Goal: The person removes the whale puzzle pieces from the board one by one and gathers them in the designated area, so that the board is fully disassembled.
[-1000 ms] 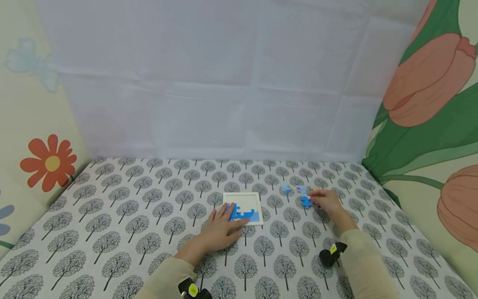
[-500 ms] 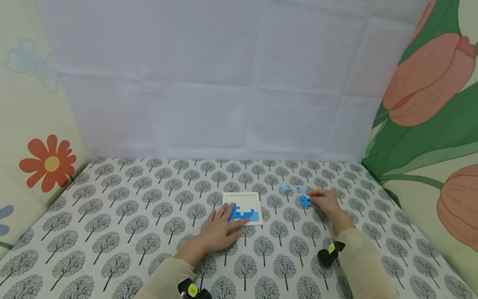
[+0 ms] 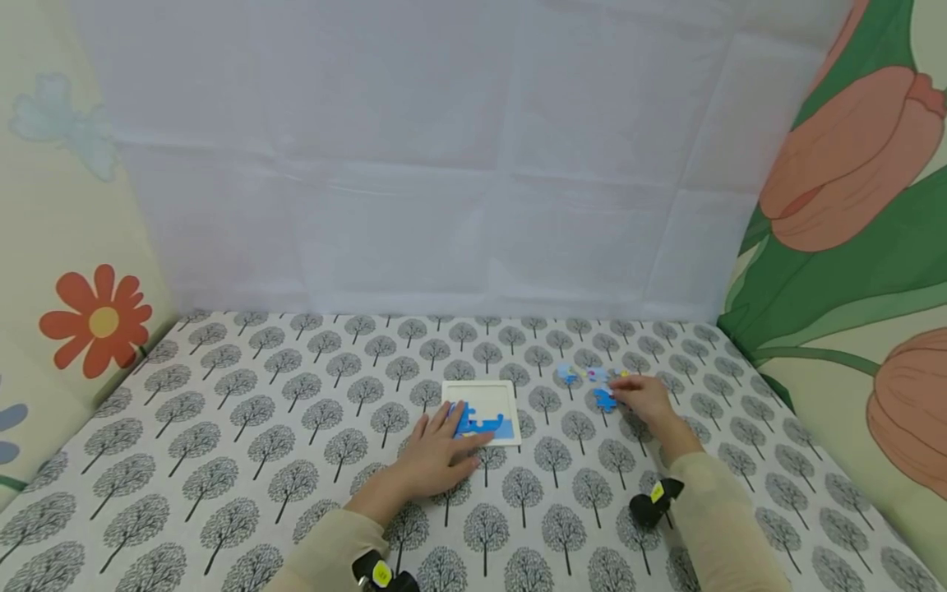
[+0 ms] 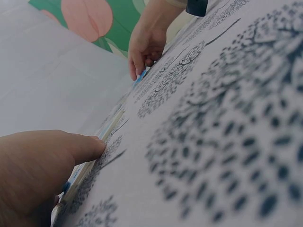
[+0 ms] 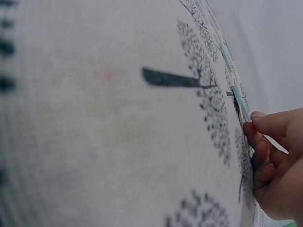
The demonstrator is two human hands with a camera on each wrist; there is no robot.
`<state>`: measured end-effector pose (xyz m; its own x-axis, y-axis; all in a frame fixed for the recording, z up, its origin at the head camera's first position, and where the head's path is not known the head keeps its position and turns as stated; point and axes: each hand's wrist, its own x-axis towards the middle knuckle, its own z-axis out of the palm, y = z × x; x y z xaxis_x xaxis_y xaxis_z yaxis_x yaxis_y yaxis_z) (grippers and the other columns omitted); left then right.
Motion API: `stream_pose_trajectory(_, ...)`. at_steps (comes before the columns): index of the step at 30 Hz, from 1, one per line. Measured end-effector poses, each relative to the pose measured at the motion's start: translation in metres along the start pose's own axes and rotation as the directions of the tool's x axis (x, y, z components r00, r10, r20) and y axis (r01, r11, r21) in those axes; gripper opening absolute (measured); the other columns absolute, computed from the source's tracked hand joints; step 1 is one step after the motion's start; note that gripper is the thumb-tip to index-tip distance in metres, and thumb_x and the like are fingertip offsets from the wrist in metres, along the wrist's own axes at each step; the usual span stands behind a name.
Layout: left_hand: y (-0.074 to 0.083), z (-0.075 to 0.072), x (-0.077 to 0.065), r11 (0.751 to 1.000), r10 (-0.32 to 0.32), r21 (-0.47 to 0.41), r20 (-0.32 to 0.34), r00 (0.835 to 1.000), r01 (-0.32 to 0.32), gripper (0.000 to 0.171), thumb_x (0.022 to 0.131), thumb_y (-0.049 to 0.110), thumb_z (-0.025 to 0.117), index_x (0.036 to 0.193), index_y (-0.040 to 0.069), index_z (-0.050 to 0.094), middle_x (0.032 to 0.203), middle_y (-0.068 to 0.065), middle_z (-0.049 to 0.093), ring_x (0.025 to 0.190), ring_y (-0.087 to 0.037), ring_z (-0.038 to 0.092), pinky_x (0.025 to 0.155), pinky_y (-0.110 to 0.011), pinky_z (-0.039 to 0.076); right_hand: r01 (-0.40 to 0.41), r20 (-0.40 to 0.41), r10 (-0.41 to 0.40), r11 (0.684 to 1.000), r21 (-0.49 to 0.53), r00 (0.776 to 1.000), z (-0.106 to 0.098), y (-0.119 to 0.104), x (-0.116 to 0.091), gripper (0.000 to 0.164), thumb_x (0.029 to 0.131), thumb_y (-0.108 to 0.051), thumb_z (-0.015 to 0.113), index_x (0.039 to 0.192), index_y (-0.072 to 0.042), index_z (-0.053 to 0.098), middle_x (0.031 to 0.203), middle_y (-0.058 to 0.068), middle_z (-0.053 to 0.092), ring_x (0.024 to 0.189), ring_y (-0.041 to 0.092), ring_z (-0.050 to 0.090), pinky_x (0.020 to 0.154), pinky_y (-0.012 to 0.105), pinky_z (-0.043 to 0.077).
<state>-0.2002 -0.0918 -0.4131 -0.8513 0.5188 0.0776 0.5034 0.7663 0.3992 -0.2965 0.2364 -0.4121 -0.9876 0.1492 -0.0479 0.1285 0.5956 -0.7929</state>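
A square puzzle tray with a pale rim lies mid-table; blue puzzle pieces fill its lower part. My left hand rests over the tray's lower left corner, fingers spread across the rim and the pieces. In the left wrist view, its thumb lies along the tray's edge. My right hand, to the right of the tray, pinches a blue jigsaw piece between thumb and fingertips, low over the cloth. The right wrist view shows the thumb and index finger meeting at the thin edge of this piece.
Beyond the right hand lie loose puzzle pieces, one light blue, one pale with purple, and a yellow bit beside the fingers. A tree-print cloth covers the table. White sheeting hangs behind it.
The blue piece at my right fingertips has shifted slightly left and now looks flatter, as if tilted. The right wrist moved a little left. My left hand and the tray stay put.
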Motion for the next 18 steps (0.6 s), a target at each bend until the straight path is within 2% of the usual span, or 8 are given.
stream_pose_trajectory(6, 0.0005, -0.0002, -0.0002, 1.0, 0.0, -0.001, 0.0, 1.0, 0.0, 0.04, 0.089, 0.033, 0.045, 0.128, 0.025, 0.044, 0.14, -0.021, 0.01, 0.127, -0.035, 0.003, 0.096, -0.054, 0.004, -0.008, -0.007, 0.008, 1.0, 0.001, 1.0, 0.0006, 0.0015, 0.0014, 0.017, 0.083, -0.003, 0.055, 0.099, 0.002, 0.061, 0.097, 0.015, 0.059, 0.086, 0.025, 0.054, 0.067, 0.031, 0.043)
stream_pose_trajectory(13, 0.0002, 0.0001, -0.0005, 1.0, 0.002, -0.007, 0.005, 1.0, -0.002, 0.04, 0.089, 0.033, 0.044, 0.129, 0.025, 0.044, 0.14, -0.021, 0.01, 0.127, -0.035, 0.003, 0.096, -0.054, 0.004, -0.02, -0.026, 0.02, 1.0, 0.0, 0.999, 0.0008, -0.0001, 0.0007, 0.018, 0.085, -0.005, 0.053, 0.1, 0.001, 0.061, 0.093, 0.011, 0.059, 0.076, 0.02, 0.051, 0.06, 0.03, 0.041)
stream_pose_trajectory(18, -0.0002, 0.0001, -0.0004, 1.0, 0.001, -0.005, 0.003, 1.0, -0.001, 0.04, 0.09, 0.034, 0.044, 0.129, 0.025, 0.044, 0.14, -0.021, 0.01, 0.127, -0.035, 0.002, 0.096, -0.054, 0.004, -0.017, -0.017, 0.018, 0.999, 0.034, 1.0, -0.0019, -0.0048, -0.003, 0.019, 0.085, -0.006, 0.053, 0.1, 0.002, 0.06, 0.094, 0.012, 0.058, 0.069, 0.016, 0.05, 0.051, 0.021, 0.038)
